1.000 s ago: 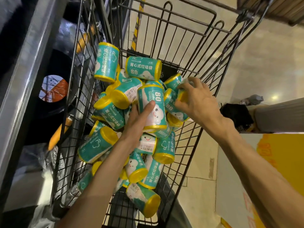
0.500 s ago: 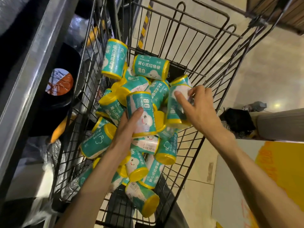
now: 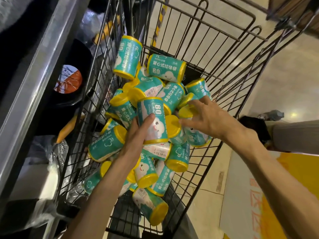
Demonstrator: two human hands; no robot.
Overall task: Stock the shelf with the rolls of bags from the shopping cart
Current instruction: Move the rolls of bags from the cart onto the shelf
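Note:
A black wire shopping cart [image 3: 222,94] holds a heap of several teal rolls of bags [image 3: 165,68] with yellow ends. My left hand [image 3: 138,135] grips one upright roll [image 3: 153,121] near the middle of the heap, thumb across its label. My right hand [image 3: 205,118] grips another roll [image 3: 196,137] just to the right, fingers curled over its yellow top. The two held rolls sit side by side, slightly above the pile. The shelf [image 3: 34,80] runs along the left of the cart as a metal edge.
On the shelf to the left lie a dark round disc with an orange label [image 3: 69,80] and plastic-wrapped goods [image 3: 57,152]. A white and yellow board [image 3: 269,195] stands on the tiled floor at the right. A dark bundle [image 3: 255,128] lies beyond it.
My right hand took a roll at the pile's right side, stood it upright and brought it down beside the left hand's roll. My left hand has kept its roll and shifted slightly.

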